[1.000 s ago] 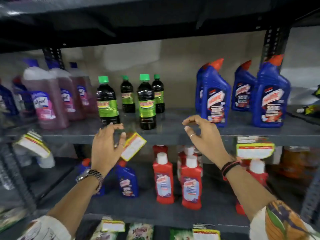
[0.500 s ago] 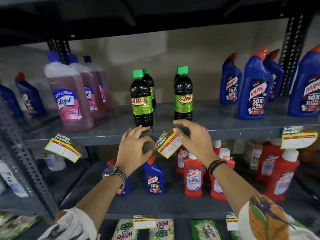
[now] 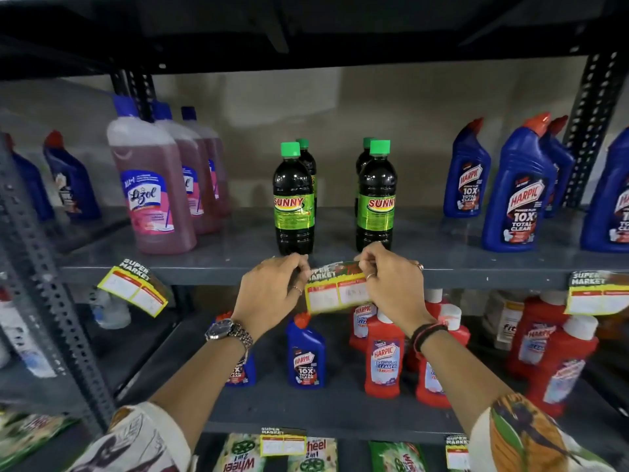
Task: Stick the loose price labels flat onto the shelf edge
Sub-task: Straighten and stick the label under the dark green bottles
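Observation:
A yellow, red and white price label (image 3: 335,289) with a dark "Super Market" header hangs at the grey shelf edge (image 3: 204,270) in the middle of the view, nearly level. My left hand (image 3: 272,291) pinches its upper left corner. My right hand (image 3: 391,282) pinches its upper right corner against the edge. A second label (image 3: 134,289) hangs crooked from the edge at the left, tilted down to the right. A third label (image 3: 597,292) hangs at the right end, roughly level.
On the shelf above the edge stand pink Lizol bottles (image 3: 151,185), dark Sunny bottles (image 3: 294,199) and blue Harpic bottles (image 3: 519,189). Red and blue Harpic bottles (image 3: 383,356) fill the shelf below. Smaller labels (image 3: 282,442) sit on the lowest shelf edge. A perforated steel upright (image 3: 51,301) is at the left.
Both hands have closed in on the middle label and turned it from tilted to nearly level against the shelf edge. The view has moved closer and to the left.

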